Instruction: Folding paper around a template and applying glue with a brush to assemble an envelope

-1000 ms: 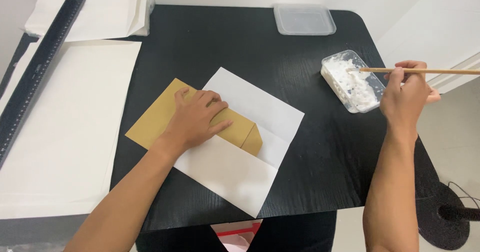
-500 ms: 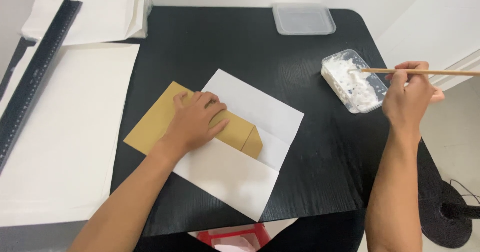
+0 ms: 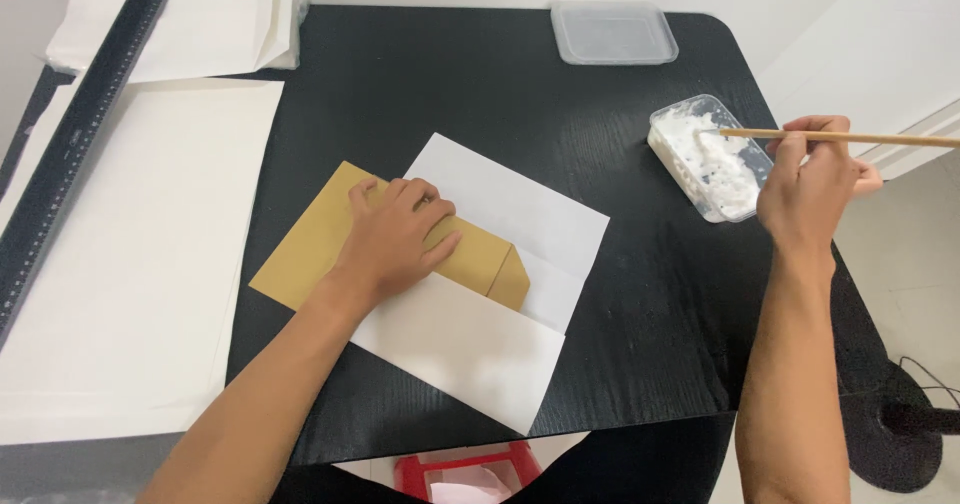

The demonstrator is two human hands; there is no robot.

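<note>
with the left hand fingers spread flat on the folded brown paper envelope, the right hand fingers pinching the thin wooden stick over the clear plastic tub of white paste could drip paste onto the black counter.

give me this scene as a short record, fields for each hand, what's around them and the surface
left hand: flat on a folded brown paper, pressing it down
right hand: holds a thin wooden stick, tip in the paste tub
under the brown paper: white sheet
surface: black table
lid: clear, at the far edge
left side: large white sheet, black ruler, stack of white paper
</note>
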